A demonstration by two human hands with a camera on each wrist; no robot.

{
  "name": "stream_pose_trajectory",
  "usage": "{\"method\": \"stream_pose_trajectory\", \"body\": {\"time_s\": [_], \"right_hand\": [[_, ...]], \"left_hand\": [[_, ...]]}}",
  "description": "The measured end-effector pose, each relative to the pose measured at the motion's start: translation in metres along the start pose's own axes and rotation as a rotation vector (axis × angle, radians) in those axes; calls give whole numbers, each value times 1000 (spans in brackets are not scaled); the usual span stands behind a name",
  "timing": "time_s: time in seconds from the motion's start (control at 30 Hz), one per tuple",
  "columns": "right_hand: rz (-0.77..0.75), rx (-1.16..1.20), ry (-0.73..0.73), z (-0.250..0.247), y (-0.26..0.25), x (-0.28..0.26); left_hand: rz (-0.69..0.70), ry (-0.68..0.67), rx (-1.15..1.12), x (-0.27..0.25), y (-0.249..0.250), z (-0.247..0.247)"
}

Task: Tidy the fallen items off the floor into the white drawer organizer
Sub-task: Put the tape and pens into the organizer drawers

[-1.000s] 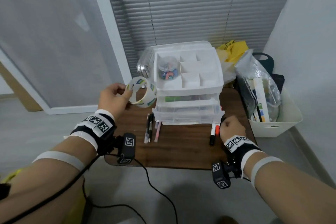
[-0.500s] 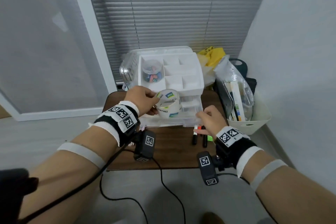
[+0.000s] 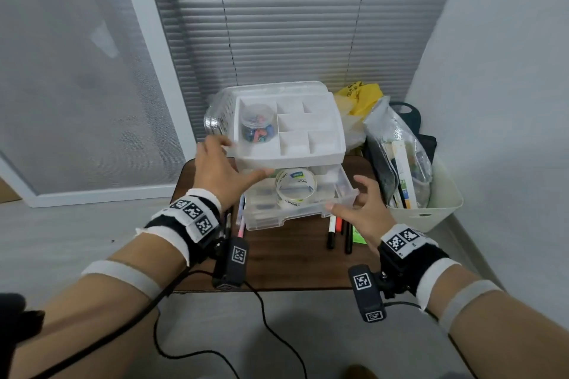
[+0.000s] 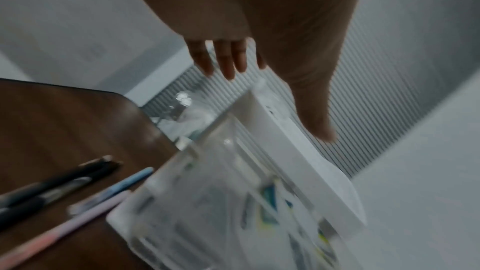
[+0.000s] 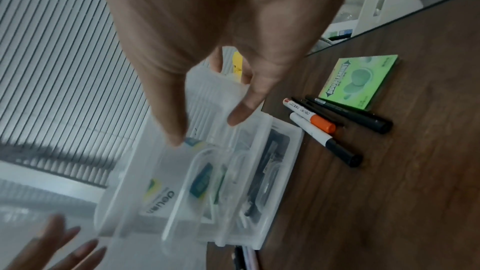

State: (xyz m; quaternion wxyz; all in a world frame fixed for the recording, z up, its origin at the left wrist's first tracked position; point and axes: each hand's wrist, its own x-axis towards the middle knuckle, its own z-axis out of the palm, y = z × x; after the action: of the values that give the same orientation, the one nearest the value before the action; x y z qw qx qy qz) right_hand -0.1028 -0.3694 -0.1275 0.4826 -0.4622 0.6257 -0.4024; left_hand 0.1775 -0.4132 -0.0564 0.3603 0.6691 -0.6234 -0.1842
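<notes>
The white drawer organizer stands on a low dark wooden table. Its upper clear drawer is pulled out, and a clear tape roll lies inside it, also seen as the tape roll. My left hand hovers open at the organizer's left front corner, fingers straight. My right hand is open with spread fingers at the drawer's right front corner, holding nothing. A small clear jar of coloured clips sits in the top tray.
Several pens lie left of the organizer; markers and a green sticky pad lie to its right. A white basket with a bagged stack of books stands at the right wall. A black cable trails on the floor.
The upper drawer has been pulled out. My left hand has let go of the tape roll, which now lies in the drawer. Both hands have opened and drawn back slightly.
</notes>
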Motion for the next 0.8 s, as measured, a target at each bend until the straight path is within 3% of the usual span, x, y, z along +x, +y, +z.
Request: {"method": "stream_pose_trajectory", "body": {"time_s": [0.1,0.17,0.23,0.4,0.63,0.8], "right_hand": [[-29,-148,-57,-4,1,8],[-58,-250,-54,-2,1,12],[-90,-314,-42,2,0,16],[-76,-200,-72,21,-10,24],[-131,-514,-3,19,-24,53],[-153,-594,41,6,-34,69]], "left_hand": [[-67,-284,-63,1,-22,-5],[25,-438,-180,-4,-28,-2],[113,-482,-301,-10,-32,5],[109,-450,-306,-7,-43,12],[-31,-264,-168,14,-50,22],[-74,-122,-9,26,-39,23]]}}
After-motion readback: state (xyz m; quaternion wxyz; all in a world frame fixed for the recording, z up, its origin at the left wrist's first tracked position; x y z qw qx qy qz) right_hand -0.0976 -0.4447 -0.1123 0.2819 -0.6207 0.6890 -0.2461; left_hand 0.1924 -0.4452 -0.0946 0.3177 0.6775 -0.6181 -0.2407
